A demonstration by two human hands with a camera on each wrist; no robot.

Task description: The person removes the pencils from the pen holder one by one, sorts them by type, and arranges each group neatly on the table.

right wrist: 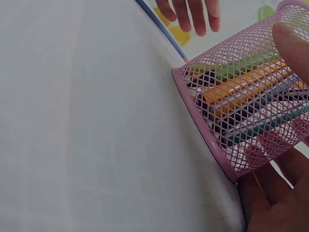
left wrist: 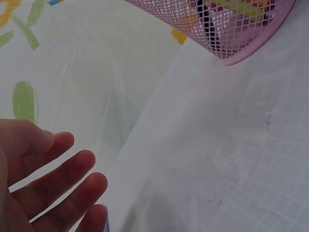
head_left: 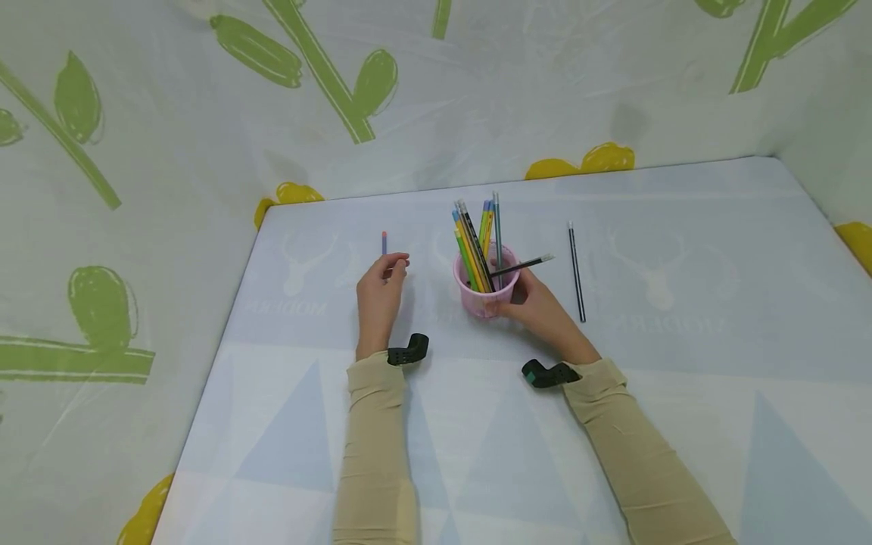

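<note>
My right hand (head_left: 545, 312) grips a pink mesh pencil cup (head_left: 481, 304), thumb on the near side and fingers around the right and back. Several pencils stand in the cup, among them a green pencil (head_left: 466, 261) and a yellow one. A dark pencil (head_left: 523, 266) leans far out over the right rim. To the cup's left, my left hand (head_left: 378, 303) holds nothing, its fingers loosely bent and apart in the left wrist view. Just beyond its fingers lies a blue pencil (head_left: 384, 244) with a pinkish end, its near part hidden by the hand.
A black pencil (head_left: 577, 272) lies on the table to the right of the cup. The table (head_left: 422, 424) has a pale cloth with blue triangles. Its back edge meets a wall covering (head_left: 477, 91) printed with green stems and yellow shapes.
</note>
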